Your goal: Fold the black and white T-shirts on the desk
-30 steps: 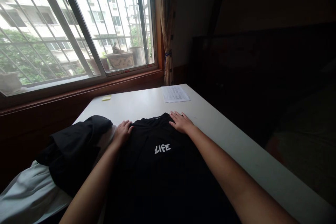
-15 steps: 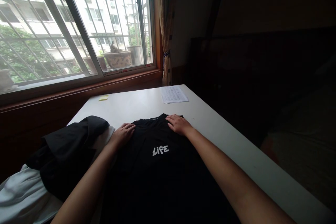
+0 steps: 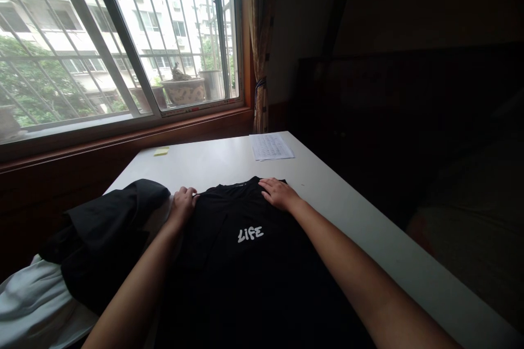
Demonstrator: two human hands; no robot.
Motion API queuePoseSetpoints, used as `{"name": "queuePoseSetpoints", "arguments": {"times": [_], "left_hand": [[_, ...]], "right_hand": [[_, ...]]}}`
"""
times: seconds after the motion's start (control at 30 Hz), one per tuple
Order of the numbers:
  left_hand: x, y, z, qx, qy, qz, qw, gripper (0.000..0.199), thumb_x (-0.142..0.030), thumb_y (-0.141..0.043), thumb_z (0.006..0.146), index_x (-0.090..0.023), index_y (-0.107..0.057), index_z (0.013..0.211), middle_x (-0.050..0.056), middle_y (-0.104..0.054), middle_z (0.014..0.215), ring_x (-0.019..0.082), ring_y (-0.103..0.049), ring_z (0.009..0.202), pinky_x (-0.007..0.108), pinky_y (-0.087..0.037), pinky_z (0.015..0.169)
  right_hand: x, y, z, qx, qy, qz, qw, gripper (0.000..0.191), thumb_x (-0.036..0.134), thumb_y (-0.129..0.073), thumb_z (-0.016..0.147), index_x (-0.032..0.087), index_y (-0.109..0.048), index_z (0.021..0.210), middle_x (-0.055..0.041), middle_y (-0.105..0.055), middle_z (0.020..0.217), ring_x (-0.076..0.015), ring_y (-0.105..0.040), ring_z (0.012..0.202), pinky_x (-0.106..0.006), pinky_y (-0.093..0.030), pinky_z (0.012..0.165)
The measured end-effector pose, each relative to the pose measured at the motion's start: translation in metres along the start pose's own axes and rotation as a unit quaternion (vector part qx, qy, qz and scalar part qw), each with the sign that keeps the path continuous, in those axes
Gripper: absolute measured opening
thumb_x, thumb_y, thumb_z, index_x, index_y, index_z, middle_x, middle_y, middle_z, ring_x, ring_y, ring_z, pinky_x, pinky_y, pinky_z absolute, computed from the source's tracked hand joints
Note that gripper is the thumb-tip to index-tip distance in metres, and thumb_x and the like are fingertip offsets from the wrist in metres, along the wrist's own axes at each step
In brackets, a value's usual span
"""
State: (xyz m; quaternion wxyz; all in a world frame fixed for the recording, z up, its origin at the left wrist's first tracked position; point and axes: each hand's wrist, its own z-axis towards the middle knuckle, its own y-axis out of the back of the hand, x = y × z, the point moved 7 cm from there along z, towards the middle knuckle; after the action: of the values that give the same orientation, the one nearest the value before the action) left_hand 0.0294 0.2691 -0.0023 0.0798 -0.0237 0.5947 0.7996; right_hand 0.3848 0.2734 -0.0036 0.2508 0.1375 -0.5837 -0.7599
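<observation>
A black T-shirt (image 3: 245, 272) lies spread on the white table, its collar towards the far side and white lettering on the chest. My left hand (image 3: 184, 204) is at the shirt's left shoulder, fingers bent and closed on the fabric edge, which is drawn out to a small point there. On the right shoulder, beside the collar, my right hand (image 3: 279, 194) rests flat with its fingers stretched out. Dark shadow hides the lower part of the shirt. Close to my left forearm is a heap of dark clothing (image 3: 110, 229).
Pale cloth (image 3: 41, 300) sticks out beneath the heap at the lower left. On the far part of the table (image 3: 204, 161) lie printed sheets (image 3: 272, 147) and a yellow slip (image 3: 161, 151). A barred window and a tied curtain (image 3: 260, 98) stand behind.
My left hand has slid left from near the collar to the shoulder's outer edge, its fingers now bent on the fabric. My right hand has stayed in place.
</observation>
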Motion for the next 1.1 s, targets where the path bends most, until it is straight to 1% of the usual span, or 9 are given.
{"name": "queuePoseSetpoints", "arguments": {"times": [0.1,0.2,0.4,0.53,0.63,0.77,0.9,1.1], "left_hand": [[0.007,-0.004,0.008,0.016,0.024,-0.005,1.0,0.015,-0.031,-0.056,0.096,-0.021,-0.067,0.097,0.008,-0.066,0.097,0.024,-0.062,0.091,0.033,-0.047,0.083],[0.011,-0.007,0.011,0.021,0.038,-0.005,0.999,0.013,-0.029,-0.054,0.096,-0.021,-0.065,0.093,0.008,-0.067,0.097,0.024,-0.062,0.092,0.031,-0.045,0.081],[0.01,-0.009,0.013,0.012,0.053,0.01,0.998,0.017,-0.031,-0.047,0.1,-0.021,-0.062,0.095,0.01,-0.064,0.102,0.026,-0.058,0.096,0.034,-0.044,0.083],[0.007,-0.007,0.017,0.006,0.05,0.017,0.999,0.021,-0.03,-0.042,0.101,-0.022,-0.061,0.097,0.011,-0.063,0.103,0.029,-0.056,0.097,0.037,-0.044,0.083],[0.008,-0.008,0.023,0.004,0.048,0.019,0.999,0.021,-0.029,-0.041,0.101,-0.022,-0.061,0.097,0.012,-0.062,0.102,0.03,-0.055,0.098,0.039,-0.045,0.087],[0.013,-0.011,0.032,0.008,0.046,0.019,0.999,0.019,-0.03,-0.042,0.1,-0.024,-0.06,0.096,0.011,-0.061,0.102,0.03,-0.055,0.099,0.041,-0.045,0.091],[0.018,-0.016,0.041,0.019,0.041,0.012,0.999,0.018,-0.031,-0.043,0.1,-0.024,-0.059,0.096,0.011,-0.061,0.103,0.029,-0.055,0.1,0.04,-0.045,0.092],[0.026,-0.024,0.052,0.019,0.046,0.008,0.999,0.018,-0.03,-0.043,0.1,-0.023,-0.059,0.098,0.012,-0.061,0.104,0.03,-0.055,0.1,0.042,-0.044,0.097]], "right_hand": [[-0.001,0.0,0.001,0.001,-0.004,0.002,1.0,0.051,0.039,-0.045,0.101,0.016,-0.056,0.146,-0.0093,-0.054,0.151,-0.0263,-0.048,0.14,-0.042,-0.034,0.122],[-0.004,-0.003,0.002,0.012,-0.014,0.005,1.0,0.053,0.041,-0.044,0.101,0.017,-0.054,0.148,-0.0087,-0.052,0.153,-0.0266,-0.045,0.142,-0.042,-0.032,0.123],[-0.01,-0.01,0.007,0.041,-0.032,0.013,0.999,0.056,0.044,-0.042,0.102,0.021,-0.049,0.153,-0.0069,-0.046,0.158,-0.0258,-0.039,0.147,-0.043,-0.03,0.124],[-0.011,-0.01,0.012,0.041,-0.032,0.008,0.999,0.057,0.044,-0.04,0.102,0.018,-0.048,0.153,-0.0079,-0.045,0.159,-0.0264,-0.039,0.147,-0.044,-0.029,0.124],[-0.012,-0.011,0.016,0.043,-0.03,0.007,0.999,0.057,0.044,-0.039,0.103,0.019,-0.047,0.153,-0.0078,-0.045,0.159,-0.0273,-0.039,0.147,-0.045,-0.03,0.124],[-0.017,-0.014,0.024,0.05,-0.033,0.009,0.998,0.057,0.045,-0.039,0.103,0.021,-0.046,0.154,-0.0067,-0.043,0.16,-0.027,-0.038,0.148,-0.045,-0.029,0.124],[-0.02,-0.017,0.031,0.051,-0.031,0.009,0.998,0.057,0.044,-0.04,0.103,0.021,-0.046,0.154,-0.006,-0.043,0.16,-0.0258,-0.037,0.149,-0.043,-0.027,0.125],[-0.025,-0.021,0.04,0.05,-0.032,0.014,0.998,0.058,0.044,-0.039,0.102,0.019,-0.046,0.155,-0.0072,-0.043,0.16,-0.0263,-0.037,0.148,-0.044,-0.027,0.125]]}}
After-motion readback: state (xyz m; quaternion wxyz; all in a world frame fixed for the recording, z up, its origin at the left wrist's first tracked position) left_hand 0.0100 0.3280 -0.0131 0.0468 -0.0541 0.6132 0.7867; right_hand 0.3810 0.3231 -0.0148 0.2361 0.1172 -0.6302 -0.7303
